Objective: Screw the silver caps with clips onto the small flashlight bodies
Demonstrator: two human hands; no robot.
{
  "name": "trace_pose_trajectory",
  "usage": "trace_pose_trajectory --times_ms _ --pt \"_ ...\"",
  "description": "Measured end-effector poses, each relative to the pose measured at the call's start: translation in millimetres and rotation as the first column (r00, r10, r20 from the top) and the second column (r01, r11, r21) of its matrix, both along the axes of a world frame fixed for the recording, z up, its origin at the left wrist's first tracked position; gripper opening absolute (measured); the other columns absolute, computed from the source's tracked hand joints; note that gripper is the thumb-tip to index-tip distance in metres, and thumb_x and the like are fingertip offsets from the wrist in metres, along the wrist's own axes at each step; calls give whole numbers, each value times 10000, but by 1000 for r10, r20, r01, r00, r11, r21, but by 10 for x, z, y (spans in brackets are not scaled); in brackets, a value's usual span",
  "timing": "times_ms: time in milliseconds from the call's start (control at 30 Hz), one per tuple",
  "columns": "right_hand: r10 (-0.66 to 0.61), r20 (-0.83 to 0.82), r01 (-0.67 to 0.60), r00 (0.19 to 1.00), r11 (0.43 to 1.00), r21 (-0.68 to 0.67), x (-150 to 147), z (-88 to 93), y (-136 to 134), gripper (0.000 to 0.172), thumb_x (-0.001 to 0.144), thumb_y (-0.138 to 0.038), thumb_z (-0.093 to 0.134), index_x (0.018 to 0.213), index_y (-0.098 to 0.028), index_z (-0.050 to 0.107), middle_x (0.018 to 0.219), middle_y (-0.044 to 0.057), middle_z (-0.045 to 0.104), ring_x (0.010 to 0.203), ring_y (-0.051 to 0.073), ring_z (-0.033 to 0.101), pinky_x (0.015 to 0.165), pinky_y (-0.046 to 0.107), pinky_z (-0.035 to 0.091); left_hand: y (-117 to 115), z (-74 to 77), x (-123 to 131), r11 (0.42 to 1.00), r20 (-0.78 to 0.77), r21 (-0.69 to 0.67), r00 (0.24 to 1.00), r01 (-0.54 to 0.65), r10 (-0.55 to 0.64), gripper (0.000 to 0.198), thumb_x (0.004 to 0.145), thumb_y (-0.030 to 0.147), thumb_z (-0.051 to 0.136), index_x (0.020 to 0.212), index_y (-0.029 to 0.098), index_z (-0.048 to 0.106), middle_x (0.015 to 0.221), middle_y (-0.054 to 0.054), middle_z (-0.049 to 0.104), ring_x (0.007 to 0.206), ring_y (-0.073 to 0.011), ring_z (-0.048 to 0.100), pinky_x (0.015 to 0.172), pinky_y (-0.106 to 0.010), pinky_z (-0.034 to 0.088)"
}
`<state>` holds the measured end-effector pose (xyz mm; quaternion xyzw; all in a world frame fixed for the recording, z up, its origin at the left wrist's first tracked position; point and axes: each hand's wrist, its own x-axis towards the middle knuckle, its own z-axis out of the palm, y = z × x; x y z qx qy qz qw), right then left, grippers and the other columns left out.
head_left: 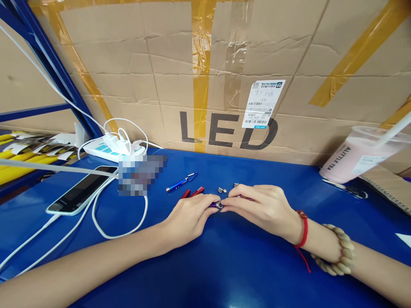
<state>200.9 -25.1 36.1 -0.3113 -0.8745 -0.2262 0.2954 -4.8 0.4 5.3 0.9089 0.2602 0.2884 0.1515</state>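
Note:
My left hand (189, 216) is closed around a small purple metal tube (214, 205), like a mini flashlight body, with its silvery end facing right. At that end the thumb and finger of my right hand (265, 209) are pinched together; anything between them is too small to make out. Beyond my left fingers lie red metal tubes (197, 191), partly hidden. A blue mini flashlight (180, 184) with a carabiner clip rests farther back. Small silvery button cells (221, 190) sit behind the fingertips. Another purple piece (246, 197) shows partly under my right hand.
A phone (83, 190) and white cables lie at left, before a power strip (112, 147). A large cardboard box (173, 77) walls off the back of the blue table (224, 265). At right stand a pink drink cup (353, 154), keys (349, 189) and a spiral notebook (388, 188).

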Motion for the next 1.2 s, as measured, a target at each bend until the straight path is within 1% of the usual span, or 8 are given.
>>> trace_pose_trajectory --times_ms 200,333,467,667,933,1000,1067,1200 --pt "44 -88 -57 995 987 -149 -24 -23 -33 197 887 -256 530 767 -213 680 756 -32 662 607 54 593 540 183 388 -2 2 -11 994 -63 -100 997 31 -37 169 927 221 348 935 188 514 861 -24 637 758 -152 608 650 -239 461" --pt "-52 -282 -79 958 898 -434 -81 -50 -42 133 791 -267 647 679 -207 689 693 -23 650 608 75 584 528 185 390 1 -5 -16 989 -93 -143 994 48 -62 124 924 225 364 938 191 483 904 -27 645 778 -162 622 654 -249 467" --pt "-231 -375 -106 898 713 -693 -134 -61 -41 169 728 -312 689 622 -181 688 583 -3 602 510 88 506 497 218 385 6 -33 -18 997 -72 -16 994 76 -77 164 937 248 337 836 181 447 804 -41 626 704 -168 615 604 -249 459" --pt "-422 -435 -389 795 194 -900 -137 -112 -13 350 641 -470 716 623 -126 651 523 -13 549 388 63 438 389 204 338 14 -63 -42 989 -42 89 992 118 -115 226 953 282 326 908 159 511 751 -47 604 660 -154 588 600 -242 465" --pt "-528 -368 -416 765 31 -909 -145 -52 -21 378 663 -467 700 531 -139 565 428 -48 434 415 48 335 403 202 219 9 -37 -5 996 -21 -4 996 86 -86 151 931 210 383 1003 176 512 929 -51 654 827 -165 625 735 -260 493" --pt "-512 -372 -410 774 43 -911 -153 -26 -15 384 675 -469 690 534 -139 553 437 -50 432 416 47 342 408 200 232 4 -40 0 999 -29 11 998 51 -51 152 931 211 376 983 177 515 917 -52 658 813 -169 629 729 -267 494" --pt "-469 -389 -376 793 127 -918 -163 -17 -10 349 694 -461 678 591 -139 589 468 -46 464 414 52 380 418 199 276 2 -39 2 1000 -32 22 999 22 -22 156 929 212 370 966 181 517 894 -46 662 788 -168 631 708 -265 490" --pt "-369 -386 -152 846 526 -836 -166 -40 -11 273 733 -434 657 711 -162 642 651 -5 588 483 73 477 454 202 364 6 -23 3 998 -3 54 1000 -30 31 183 920 176 349 996 183 516 869 -38 665 742 -159 627 640 -248 473"
